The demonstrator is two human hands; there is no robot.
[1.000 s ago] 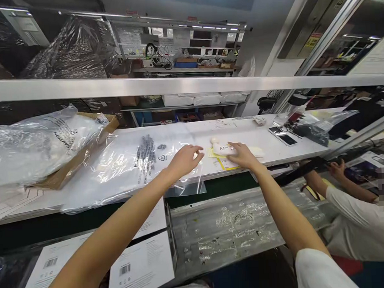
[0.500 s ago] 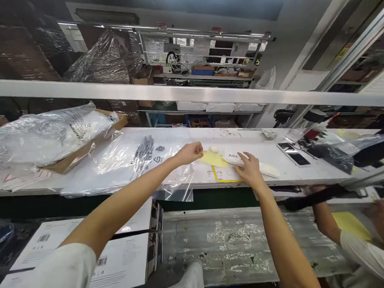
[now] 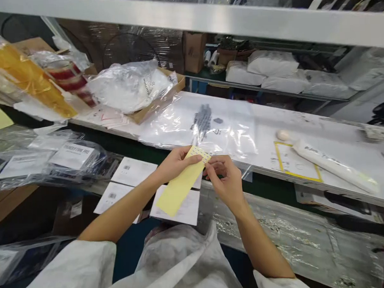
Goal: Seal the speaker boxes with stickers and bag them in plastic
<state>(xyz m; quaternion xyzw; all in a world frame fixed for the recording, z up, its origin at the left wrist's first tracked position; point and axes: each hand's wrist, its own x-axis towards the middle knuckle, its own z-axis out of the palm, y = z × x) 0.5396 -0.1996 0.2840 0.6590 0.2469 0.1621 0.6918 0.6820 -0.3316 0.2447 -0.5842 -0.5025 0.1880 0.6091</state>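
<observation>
Being pinched at top by L hand point(image 3: 174, 166), yellow sheet point(image 3: 178, 189) is steadied w/ R hand point(image 3: 227, 182) fingertips nipped on its corner.

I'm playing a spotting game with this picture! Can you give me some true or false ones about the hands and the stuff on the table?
The left hand holds a long pale yellow paper strip. True.
The right hand grips the long white tube. False: its fingertips are at the strip's top end; the tube lies apart on the white table.
A clear plastic bag with black print lies on the table. True.
The brown cardboard box is empty. False: crinkly plastic bags fill it.
</observation>
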